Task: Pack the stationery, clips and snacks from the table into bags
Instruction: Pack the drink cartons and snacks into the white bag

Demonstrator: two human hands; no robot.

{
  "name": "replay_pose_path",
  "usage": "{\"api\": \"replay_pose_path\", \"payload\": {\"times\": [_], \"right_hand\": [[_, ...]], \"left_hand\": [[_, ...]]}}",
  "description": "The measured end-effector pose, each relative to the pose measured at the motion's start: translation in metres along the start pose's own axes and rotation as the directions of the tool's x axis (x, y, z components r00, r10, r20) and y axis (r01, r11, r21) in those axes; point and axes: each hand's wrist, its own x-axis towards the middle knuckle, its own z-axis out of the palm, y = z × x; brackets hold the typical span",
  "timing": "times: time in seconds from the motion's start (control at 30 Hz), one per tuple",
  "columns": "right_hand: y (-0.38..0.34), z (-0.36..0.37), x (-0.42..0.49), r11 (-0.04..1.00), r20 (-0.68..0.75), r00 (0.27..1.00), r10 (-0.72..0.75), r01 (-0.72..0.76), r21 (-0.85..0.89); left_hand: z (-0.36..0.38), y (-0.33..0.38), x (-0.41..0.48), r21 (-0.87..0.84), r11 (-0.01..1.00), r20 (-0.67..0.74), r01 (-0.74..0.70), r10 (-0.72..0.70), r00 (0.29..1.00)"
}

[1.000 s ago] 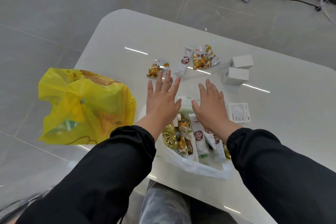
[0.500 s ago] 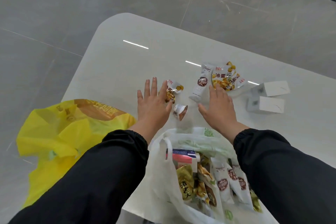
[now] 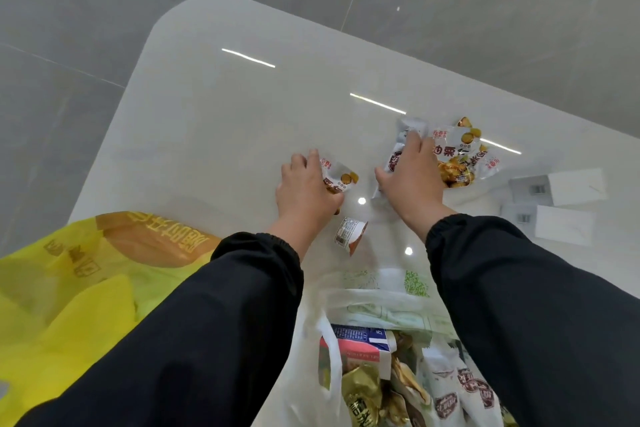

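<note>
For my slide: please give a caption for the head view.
Both hands gather snack packets beside an open white bag.

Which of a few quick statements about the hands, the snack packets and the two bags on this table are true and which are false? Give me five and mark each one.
1. The left hand is on a small snack packet with yellow nuts printed on it. True.
2. The right hand is reaching into the white bag. False: it rests on a long white packet on the table.
3. The yellow bag lies on the left-hand side of the view. True.
4. The white bag is empty. False: a carton and several snack packets show inside it.
5. Two white boxes sit beyond the right hand, untouched. True.
</note>
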Motion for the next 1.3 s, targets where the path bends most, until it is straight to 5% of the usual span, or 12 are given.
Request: {"api": "replay_pose_path", "payload": {"times": [0.27, 0.53, 0.8, 1.0, 1.3], "right_hand": [[-0.004, 0.010, 0.001, 0.997, 0.080, 0.996, -0.031, 0.037, -0.073], [0.022, 0.004, -0.029, 0.972, 0.285, 0.944, 0.165, -0.205, 0.113], [0.041, -0.030, -0.051, 0.901, 0.220, 0.951, 0.216, -0.281, 0.330], [0.046, -0.069, -0.084, 0.701, 0.317, 0.918, 0.238, -0.388, 0.598], [0.078, -0.101, -0.151, 0.745, 0.274, 0.942, 0.192, -0.322, 0.585]], "left_hand": [[0.004, -0.008, -0.005, -0.095, 0.988, 0.005, 0.119, -0.119, 0.993], [-0.010, -0.018, -0.022, -0.329, 0.907, 0.113, 0.265, -0.240, 0.964], [-0.043, 0.029, -0.050, -0.583, 0.799, 0.068, 0.147, -0.133, 0.989], [-0.063, 0.065, -0.090, -0.657, 0.750, 0.055, 0.071, -0.046, 0.997], [-0.035, 0.088, -0.189, -0.669, 0.742, 0.010, 0.049, -0.056, 0.998]]}}
